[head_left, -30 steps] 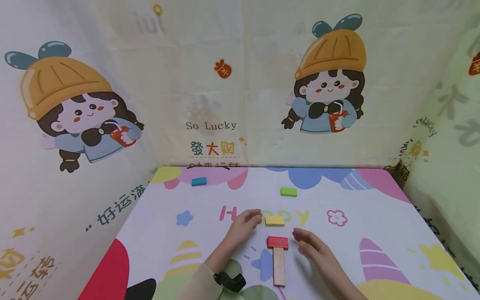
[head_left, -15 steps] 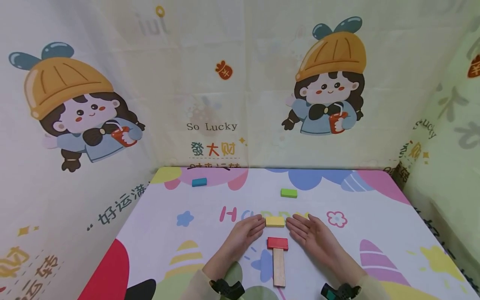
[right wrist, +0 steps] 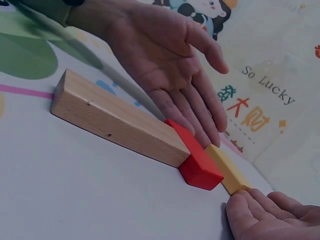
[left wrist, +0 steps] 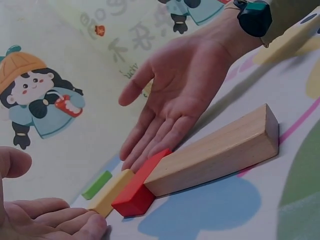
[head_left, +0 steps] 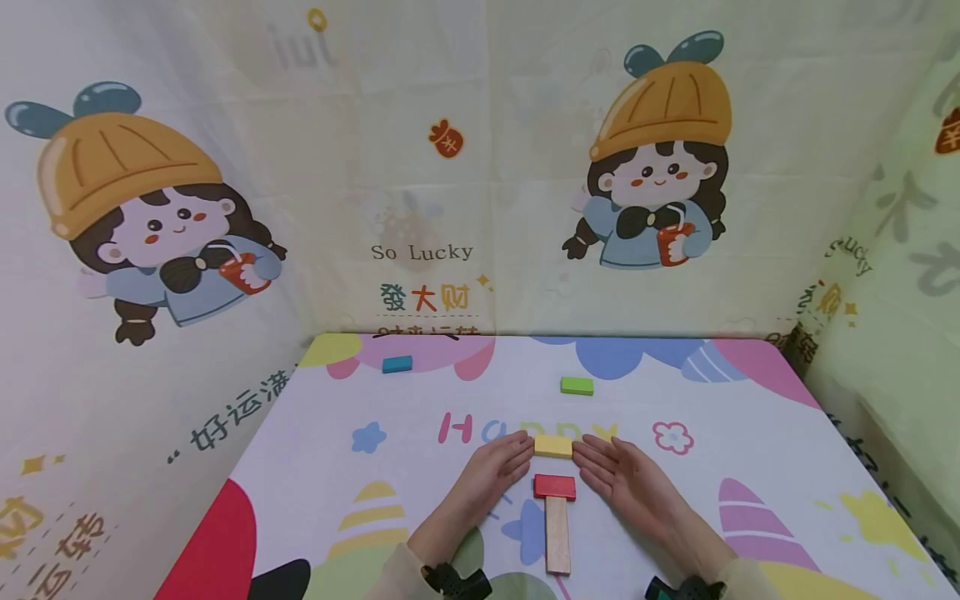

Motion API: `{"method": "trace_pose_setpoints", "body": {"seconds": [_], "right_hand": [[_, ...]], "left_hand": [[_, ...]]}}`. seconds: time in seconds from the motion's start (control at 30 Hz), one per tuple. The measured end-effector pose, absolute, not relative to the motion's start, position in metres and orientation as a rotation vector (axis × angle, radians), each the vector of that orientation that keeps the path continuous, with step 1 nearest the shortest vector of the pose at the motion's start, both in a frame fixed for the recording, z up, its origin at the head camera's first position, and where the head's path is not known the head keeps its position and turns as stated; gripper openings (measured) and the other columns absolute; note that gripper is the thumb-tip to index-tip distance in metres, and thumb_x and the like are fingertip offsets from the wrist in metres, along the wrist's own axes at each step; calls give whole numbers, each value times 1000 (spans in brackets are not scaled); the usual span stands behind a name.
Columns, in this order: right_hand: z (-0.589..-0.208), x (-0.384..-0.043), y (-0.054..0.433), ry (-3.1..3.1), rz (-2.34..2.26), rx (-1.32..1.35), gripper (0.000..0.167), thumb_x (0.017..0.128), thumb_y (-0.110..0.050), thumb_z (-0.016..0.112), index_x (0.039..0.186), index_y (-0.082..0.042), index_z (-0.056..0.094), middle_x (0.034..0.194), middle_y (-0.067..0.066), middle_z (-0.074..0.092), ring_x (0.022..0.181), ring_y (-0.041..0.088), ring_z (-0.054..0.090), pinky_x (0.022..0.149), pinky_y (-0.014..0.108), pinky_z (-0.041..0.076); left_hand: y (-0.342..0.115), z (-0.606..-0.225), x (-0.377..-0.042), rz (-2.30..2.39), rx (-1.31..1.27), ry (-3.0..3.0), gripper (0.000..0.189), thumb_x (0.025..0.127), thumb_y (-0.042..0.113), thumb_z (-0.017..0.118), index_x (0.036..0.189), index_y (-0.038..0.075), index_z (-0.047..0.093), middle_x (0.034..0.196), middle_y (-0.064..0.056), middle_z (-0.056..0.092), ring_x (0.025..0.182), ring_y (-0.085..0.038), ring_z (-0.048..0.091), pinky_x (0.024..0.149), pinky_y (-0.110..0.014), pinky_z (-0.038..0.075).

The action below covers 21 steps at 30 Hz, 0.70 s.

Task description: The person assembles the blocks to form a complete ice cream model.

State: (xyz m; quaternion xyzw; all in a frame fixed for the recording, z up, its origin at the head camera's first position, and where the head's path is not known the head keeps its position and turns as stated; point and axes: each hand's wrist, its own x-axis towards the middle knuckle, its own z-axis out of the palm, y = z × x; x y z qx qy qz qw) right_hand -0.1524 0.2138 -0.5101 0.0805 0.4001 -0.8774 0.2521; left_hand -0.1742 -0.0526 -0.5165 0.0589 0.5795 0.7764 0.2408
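Note:
A yellow block (head_left: 552,447) lies flat between my hands, just beyond a red block (head_left: 555,487). My left hand (head_left: 491,467) has its fingers straight, their tips at the yellow block's left end. From the other side my right hand (head_left: 630,471) meets the right end with straight fingers, palm turned inward. The red block lies crosswise against the far end of a long plain wooden block (head_left: 557,535), forming a T. In the right wrist view the yellow block (right wrist: 227,170) stands a little apart from the red one (right wrist: 200,162).
A green block (head_left: 577,386) lies farther back, beyond the yellow one. A blue block (head_left: 397,364) is near the table's far left edge. Printed cloth walls (head_left: 525,292) enclose the patterned table (head_left: 300,467) at the back and sides.
My right hand has come forward and inward to the yellow block's right end, and my left fingers have straightened at its left end. The yellow block has shifted slightly right and nearer.

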Motion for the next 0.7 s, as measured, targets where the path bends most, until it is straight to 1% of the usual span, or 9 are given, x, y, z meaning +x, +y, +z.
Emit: {"method": "trace_pose_setpoints", "body": {"seconds": [0.27, 0.5, 0.7], "right_hand": [[-512, -145, 214, 1108, -2362, 173, 65, 114, -39, 20, 165, -2, 4, 172, 19, 12, 158, 30, 23, 126, 39, 25], [-512, -135, 217, 1113, -2349, 125, 66, 114, -38, 21, 165, -1, -1, 172, 16, 15, 154, 24, 35, 126, 38, 24], [-512, -127, 218, 1101, -2349, 88, 66, 114, -36, 21, 164, 1, -4, 171, 17, 17, 149, 21, 42, 126, 38, 23]], "left_hand": [[-57, -515, -168, 2108, 139, 1564, 61, 109, 29, 51, 155, -7, 37, 159, -22, 44, 148, -34, 43, 114, -41, 43], [-58, -516, -160, 2094, 124, 1526, 61, 109, 30, 51, 155, -6, 37, 159, -21, 45, 148, -34, 43, 116, -43, 41], [-59, -516, -154, 2084, 123, 1523, 60, 109, 30, 50, 155, -7, 38, 159, -21, 45, 149, -34, 43, 117, -43, 40]]}}
